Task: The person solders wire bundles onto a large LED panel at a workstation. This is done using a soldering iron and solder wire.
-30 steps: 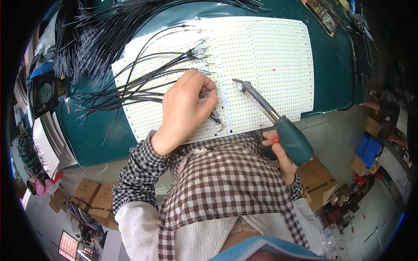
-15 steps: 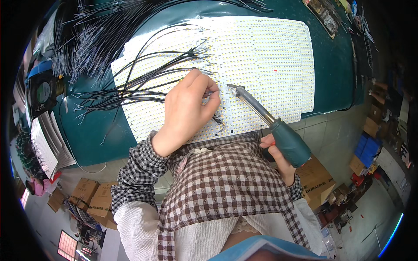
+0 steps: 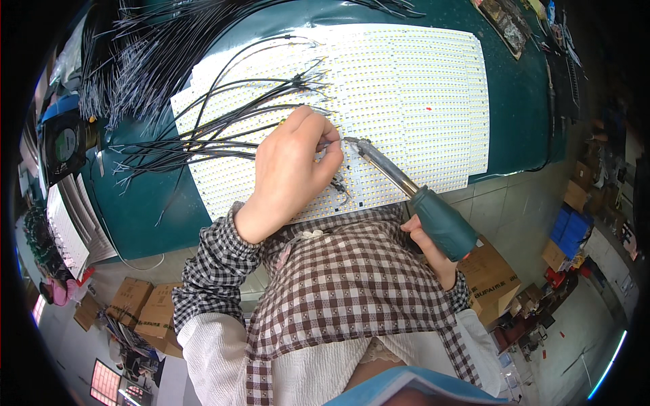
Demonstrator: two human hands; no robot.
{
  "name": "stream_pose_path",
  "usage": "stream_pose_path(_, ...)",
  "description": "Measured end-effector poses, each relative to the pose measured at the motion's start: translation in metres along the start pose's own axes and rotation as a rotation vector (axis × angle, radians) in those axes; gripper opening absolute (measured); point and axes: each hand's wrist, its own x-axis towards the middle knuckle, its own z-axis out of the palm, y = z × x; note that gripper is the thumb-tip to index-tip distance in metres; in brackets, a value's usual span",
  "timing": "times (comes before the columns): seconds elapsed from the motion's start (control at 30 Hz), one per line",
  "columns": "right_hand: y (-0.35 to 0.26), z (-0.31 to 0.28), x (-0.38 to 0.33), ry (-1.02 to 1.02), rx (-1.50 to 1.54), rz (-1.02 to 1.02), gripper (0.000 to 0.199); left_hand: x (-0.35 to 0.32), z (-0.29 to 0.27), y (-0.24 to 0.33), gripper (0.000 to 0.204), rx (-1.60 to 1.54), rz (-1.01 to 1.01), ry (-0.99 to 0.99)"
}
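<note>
White flexible sheets of small LED strips (image 3: 406, 88) lie flat across the dark green tabletop (image 3: 521, 101), filling the upper centre of the frame. Left hand (image 3: 291, 169), at centre, presses down on the sheet with its fingers pinched on a thin black wire (image 3: 223, 135), apparently to keep the wire end steady on a solder pad. Right hand (image 3: 433, 250), lower right, is clenched around the green handle of a metal-barrelled soldering iron (image 3: 406, 186), held slanted so that its tip meets the pinched fingertips. Already attached black leads fan out to the left, and a loose bundle of black wires (image 3: 135, 61) crowds the upper left. Brown cardboard boxes (image 3: 142, 304) sit on the floor at lower left. Checked sleeves partly hide the sheet's near edge.
</note>
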Motion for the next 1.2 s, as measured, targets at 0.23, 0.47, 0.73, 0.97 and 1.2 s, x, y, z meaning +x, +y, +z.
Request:
stream_pose_path(0.23,0.001,0.001,0.0,0.007,-0.042,-0.025,0.053,-0.001,0.0,0.0,0.008,0.008,0.002,-0.006)
stream_pose_path(0.47,-0.002,0.003,0.002,-0.001,0.011,-0.077,0.053,-0.001,0.0,-0.001,0.008,0.007,-0.006,-0.011)
stream_pose_path(0.73,-0.006,0.005,0.0,0.053,0.122,-0.03,0.051,-0.002,0.0,0.001,0.008,0.019,-0.018,-0.014)
stream_pose_path(0.97,-0.006,0.006,-0.001,0.089,0.181,-0.008,0.046,-0.01,-0.003,0.001,0.015,-0.015,-0.025,-0.031)
stream_pose_path(1.2,-0.017,0.006,0.004,0.054,0.312,-0.082,0.02,-0.047,-0.013,-0.018,0.033,0.15,0.388,0.147)
